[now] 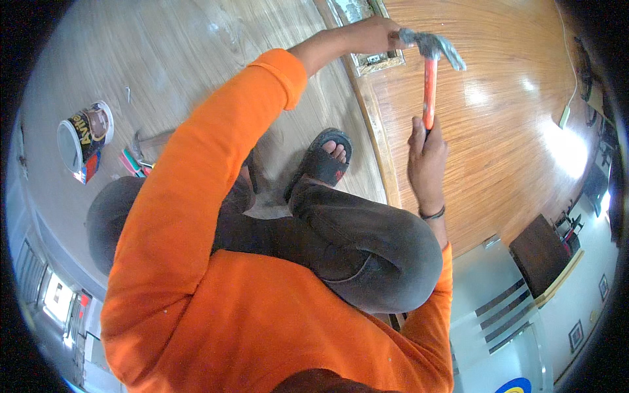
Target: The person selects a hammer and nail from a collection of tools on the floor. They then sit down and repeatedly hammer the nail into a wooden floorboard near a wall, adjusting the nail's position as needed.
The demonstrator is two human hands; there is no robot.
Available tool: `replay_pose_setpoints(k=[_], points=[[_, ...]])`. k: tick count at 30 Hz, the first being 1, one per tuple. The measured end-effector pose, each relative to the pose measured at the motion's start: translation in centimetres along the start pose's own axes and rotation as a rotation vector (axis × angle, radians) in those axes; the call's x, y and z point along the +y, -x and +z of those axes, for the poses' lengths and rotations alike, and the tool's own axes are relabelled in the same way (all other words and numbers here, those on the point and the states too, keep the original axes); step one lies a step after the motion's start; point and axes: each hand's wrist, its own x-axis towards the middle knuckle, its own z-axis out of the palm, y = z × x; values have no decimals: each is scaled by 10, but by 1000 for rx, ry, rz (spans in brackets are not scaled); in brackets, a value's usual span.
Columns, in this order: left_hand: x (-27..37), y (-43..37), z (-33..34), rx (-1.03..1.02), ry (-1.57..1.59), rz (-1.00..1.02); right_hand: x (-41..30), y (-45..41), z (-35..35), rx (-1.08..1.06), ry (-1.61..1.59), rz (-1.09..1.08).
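Observation:
My right hand point(428, 164) grips the lower handle of a claw hammer point(430, 91) with an orange-red handle and a worn grey metal head. The fingers of my left hand point(373, 35) are curled at the striking end of the hammer head. Whether they hold the head or some small thing is hidden. Beneath that hand, a rectangular cut-out point(381, 65) with rough edges and a small metal fitting point(373, 58) lies along the joint between two floors. A wooden threshold strip point(376, 127) runs from it towards my knee.
Grey wood-look flooring point(255, 29) lies left, glossy brown flooring point(491, 147) right. A printed plastic bucket point(83, 135) lies to the left, with a second hammer point(152, 141) and coloured-handled tools point(132, 163) nearby. A white cable point(565, 64) crosses at right; a glass door point(506, 339) stands lower right.

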Motion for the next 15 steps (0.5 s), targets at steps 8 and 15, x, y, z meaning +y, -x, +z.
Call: replay_pose_setpoints(k=[8,15], points=[[-1,-1,0,51,57,28,-10,-1,-7,35,-151,66],[8,8,-6,-28,84,-141,-19,1,-52,458,-690,-167]])
